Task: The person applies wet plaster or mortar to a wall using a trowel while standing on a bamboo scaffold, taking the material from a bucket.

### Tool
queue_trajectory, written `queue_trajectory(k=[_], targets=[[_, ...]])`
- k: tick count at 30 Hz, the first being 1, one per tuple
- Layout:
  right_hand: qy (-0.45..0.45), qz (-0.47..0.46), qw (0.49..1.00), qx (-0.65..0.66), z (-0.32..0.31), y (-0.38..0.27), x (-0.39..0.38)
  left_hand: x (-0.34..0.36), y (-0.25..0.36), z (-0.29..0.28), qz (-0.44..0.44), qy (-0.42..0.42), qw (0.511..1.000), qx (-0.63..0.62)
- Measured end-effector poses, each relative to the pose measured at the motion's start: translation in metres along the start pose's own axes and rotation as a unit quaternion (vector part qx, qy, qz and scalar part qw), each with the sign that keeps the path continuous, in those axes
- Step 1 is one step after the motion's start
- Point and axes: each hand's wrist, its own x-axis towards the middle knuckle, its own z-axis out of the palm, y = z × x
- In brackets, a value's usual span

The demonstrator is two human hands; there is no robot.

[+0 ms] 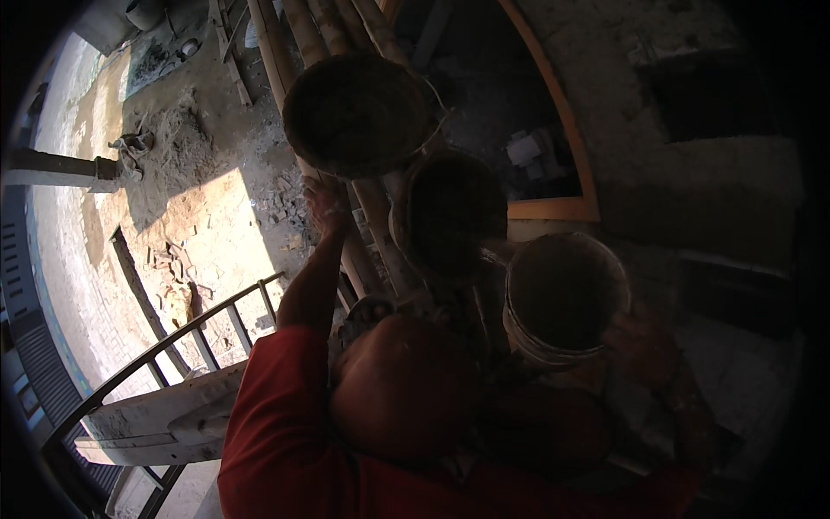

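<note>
My left hand point(325, 206) grips a long wooden pole point(356, 255), just below a wide, dark, round pan point(359, 112) resting across several poles. Fingers of my right hand point(638, 346) are closed on the rim of a pale bucket point(553, 342) at the right; shadow makes its inside hard to read. Between the pan and the bucket stands a second dark round container point(451, 212), its contents too dim to name. A wire handle sticks out at the right side of the pan.
Left of the poles runs a metal railing point(194, 333), with a long board point(164, 419) beside it. The sunlit ground lies far below, with rubble point(173, 268) on it. An orange-framed opening point(566, 209) is in the wall at the right.
</note>
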Motion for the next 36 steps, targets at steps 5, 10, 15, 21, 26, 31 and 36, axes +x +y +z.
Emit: queue_trajectory(k=[5, 10, 15, 21, 26, 31, 36], targets=[[-0.003, -0.016, 1.000, 0.004, -0.001, 0.002, 0.004, -0.001, 0.003, -0.003, -0.005, -0.005, 1.000, -0.003], [-0.001, 0.009, 1.000, 0.011, -0.007, -0.001, 0.008, 0.001, 0.002, -0.003, -0.008, -0.005, 1.000, 0.000], [0.012, 0.023, 1.000, 0.001, 0.004, 0.000, 0.002, -0.001, 0.003, -0.008, -0.018, -0.042, 0.999, -0.006], [0.011, 0.037, 0.999, 0.003, 0.008, 0.003, 0.004, 0.033, -0.062, -0.005, 0.016, -0.165, 0.978, 0.129], [0.000, 0.028, 1.000, 0.007, 0.010, 0.003, -0.005, -0.012, -0.026, -0.094, 0.114, -0.275, 0.951, 0.088], [0.011, 0.062, 0.998, 0.017, 0.005, -0.002, 0.002, -0.074, 0.006, -0.162, 0.165, -0.345, 0.924, -0.023], [0.014, 0.036, 0.999, -0.002, -0.006, -0.003, -0.002, -0.123, 0.058, -0.193, 0.163, -0.486, 0.852, -0.106]])
